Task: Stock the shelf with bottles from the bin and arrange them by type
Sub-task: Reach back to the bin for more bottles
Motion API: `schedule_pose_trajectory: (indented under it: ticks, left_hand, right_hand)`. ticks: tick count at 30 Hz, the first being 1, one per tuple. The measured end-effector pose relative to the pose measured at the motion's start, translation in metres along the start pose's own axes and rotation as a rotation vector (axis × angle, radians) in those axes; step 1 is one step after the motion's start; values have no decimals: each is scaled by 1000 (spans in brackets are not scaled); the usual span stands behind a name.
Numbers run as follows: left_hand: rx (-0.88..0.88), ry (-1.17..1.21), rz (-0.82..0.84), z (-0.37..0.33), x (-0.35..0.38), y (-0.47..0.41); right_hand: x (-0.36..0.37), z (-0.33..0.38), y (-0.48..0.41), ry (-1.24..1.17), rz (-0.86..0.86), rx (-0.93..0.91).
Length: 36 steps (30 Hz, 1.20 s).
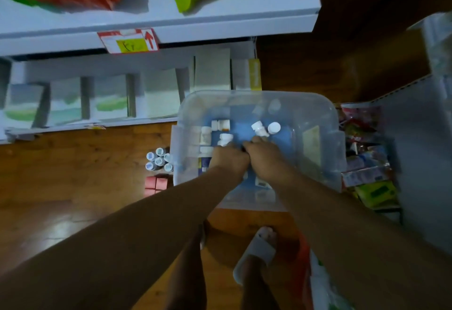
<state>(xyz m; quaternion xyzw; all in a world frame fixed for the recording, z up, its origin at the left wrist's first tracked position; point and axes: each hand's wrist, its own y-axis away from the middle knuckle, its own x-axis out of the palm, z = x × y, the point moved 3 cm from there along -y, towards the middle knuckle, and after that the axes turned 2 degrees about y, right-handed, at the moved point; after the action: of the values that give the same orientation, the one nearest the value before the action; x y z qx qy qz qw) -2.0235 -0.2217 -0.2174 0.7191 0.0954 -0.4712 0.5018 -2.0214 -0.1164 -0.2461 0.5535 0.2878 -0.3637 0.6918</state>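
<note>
A: Is any writing readable?

B: Very little. A price tag is hung on the shelf edge at 11 o'clock. A red arrow can be made out, and a yellow sticker with a scrawl that cannot be read. The bottle labels are too blurred.

A: What is seen around the bin?

B: The clear bin is set on the wooden floor. At its 9 o'clock a cluster of capped bottles is stood upright, with red boxes just beside it at 8. Packets are piled at 3 o'clock. A slippered foot is seen at 6.

A: And inside?

B: An orange-labelled bottle is laid flat, long axis 9 to 3, cap toward 9. A tipped bottle is pointed cap-first toward 11. An upright bottle is shown cap-up.

A: The fingers?

B: The left hand and right hand are lowered into the bin, knuckles up, just beside each other. The fingers are hidden beneath, so it cannot be told whether anything is pinched.
</note>
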Motion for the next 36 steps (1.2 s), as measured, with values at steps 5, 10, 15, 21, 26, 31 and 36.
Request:
schedule_pose_trajectory:
  ticks: [5,10,15,21,26,31,36]
  left_hand:
    - [15,10,-34,9,-10,4]
    - [-21,460,-46,34,-63,45]
    - [37,1133,-277,53,-170,139]
    - [231,1710,-521,52,-307,256]
    - [379,1533,-684,63,-402,338]
    - [478,1433,-823,90,-462,400]
    - [493,1353,-957,142,-507,428]
  right_hand:
    - [-7,-5,0,-105,4,11]
    - [-81,-15,46,-462,-131,45]
    - [-197,6,142,-783,-342,19]
    - [-345,65,258,-1106,-443,-147]
    - [-443,115,316,-1197,-530,-289]
    - [-515,163,330,-1280,-751,-340]
    - [-572,219,317,-1223,-855,-355]
